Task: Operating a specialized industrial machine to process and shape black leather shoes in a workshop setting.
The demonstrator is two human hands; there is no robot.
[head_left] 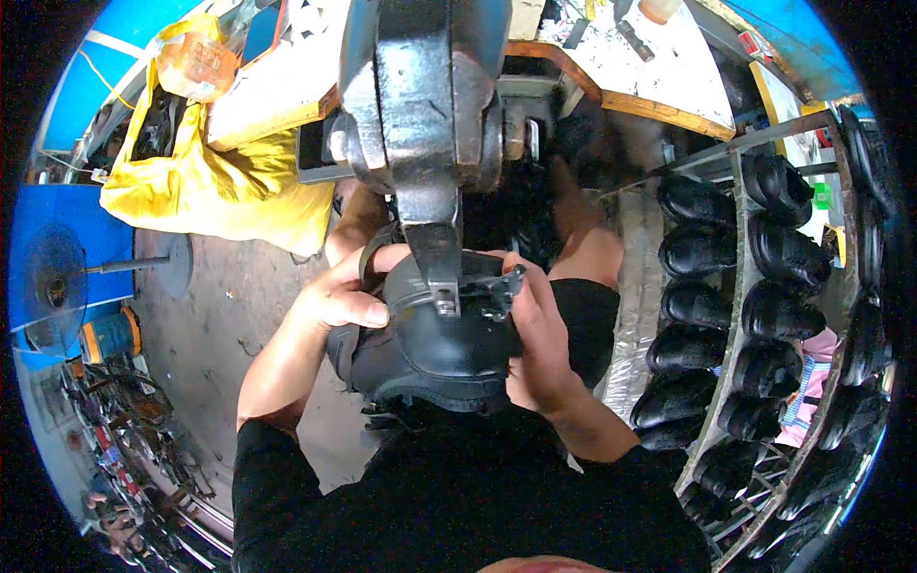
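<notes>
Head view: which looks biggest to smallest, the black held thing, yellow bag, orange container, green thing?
1. Black held thing and yellow bag: too alike to rank
2. Orange container
3. Green thing

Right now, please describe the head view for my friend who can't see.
A person's left hand and right hand hold a black leathery item beneath a dark metal machine arm. A yellow bag lies upper left; rows of black shoes line the right.

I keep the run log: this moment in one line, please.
left hand: holding black leather piece; right hand: holding right side; machine arm: over it
</notes>
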